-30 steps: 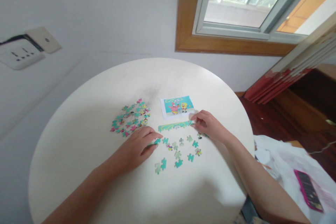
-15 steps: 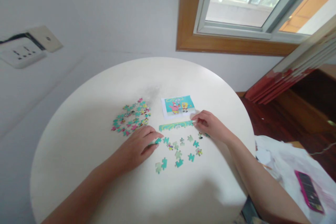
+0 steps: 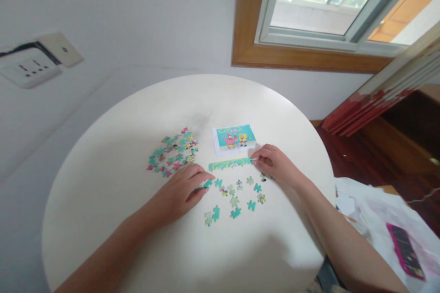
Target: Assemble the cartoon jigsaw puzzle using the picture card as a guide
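My right hand (image 3: 270, 161) has its fingers closed in a pinch at the right end of a joined strip of teal and yellow-green puzzle pieces (image 3: 228, 165). The fingertips partly cover the piece there. My left hand (image 3: 187, 187) rests on the table, thumb and forefinger around a teal puzzle piece (image 3: 207, 184); part of it is hidden. Between and below the hands lie several loose pieces, among them a teal one (image 3: 235, 213) and a pale green one (image 3: 208, 218). Just beyond the strip is a printed picture card (image 3: 234, 138) with cartoon figures.
A heap of mixed puzzle pieces (image 3: 173, 153) lies beyond my left hand on the round white table (image 3: 103, 201). At the lower right, a phone in a pink case (image 3: 405, 252) rests on a white cloth-like surface. A wall and a window frame (image 3: 309, 58) stand behind the table.
The view has shifted very slightly. Both hands keep almost the same position, and the strip and loose pieces have not visibly moved on the table.
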### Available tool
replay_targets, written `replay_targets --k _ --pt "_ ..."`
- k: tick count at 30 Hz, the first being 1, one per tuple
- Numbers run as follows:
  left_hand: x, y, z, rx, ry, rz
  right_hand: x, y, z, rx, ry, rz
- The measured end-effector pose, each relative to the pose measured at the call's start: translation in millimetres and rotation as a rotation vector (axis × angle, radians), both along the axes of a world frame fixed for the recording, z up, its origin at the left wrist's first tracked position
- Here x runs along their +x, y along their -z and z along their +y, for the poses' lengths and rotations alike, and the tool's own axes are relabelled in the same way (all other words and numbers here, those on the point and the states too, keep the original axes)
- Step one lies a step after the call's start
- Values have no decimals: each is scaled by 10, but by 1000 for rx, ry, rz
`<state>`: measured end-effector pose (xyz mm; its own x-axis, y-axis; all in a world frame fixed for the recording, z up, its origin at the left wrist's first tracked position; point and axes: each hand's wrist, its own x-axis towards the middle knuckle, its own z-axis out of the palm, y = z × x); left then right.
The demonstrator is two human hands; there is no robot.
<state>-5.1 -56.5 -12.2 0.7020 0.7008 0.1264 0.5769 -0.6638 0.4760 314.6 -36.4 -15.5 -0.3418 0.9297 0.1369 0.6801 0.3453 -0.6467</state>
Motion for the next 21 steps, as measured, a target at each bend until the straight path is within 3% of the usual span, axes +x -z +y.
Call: replay_targets --k 4,8,13,16,21 --pt "-6 5 1 3 2 -2 -10 -25 6 2 1 27" --pt "-2 -3 9 -6 4 -9 105 -159 -18 10 97 72" --pt "-3 3 13 -9 -4 -13 338 -306 -249 -174 78 -58" --pt "-7 17 14 -9 -8 -13 362 -296 -422 -238 70 -79" --pt "-6 34 26 -1 -9 -11 280 -195 -506 -180 125 -105"
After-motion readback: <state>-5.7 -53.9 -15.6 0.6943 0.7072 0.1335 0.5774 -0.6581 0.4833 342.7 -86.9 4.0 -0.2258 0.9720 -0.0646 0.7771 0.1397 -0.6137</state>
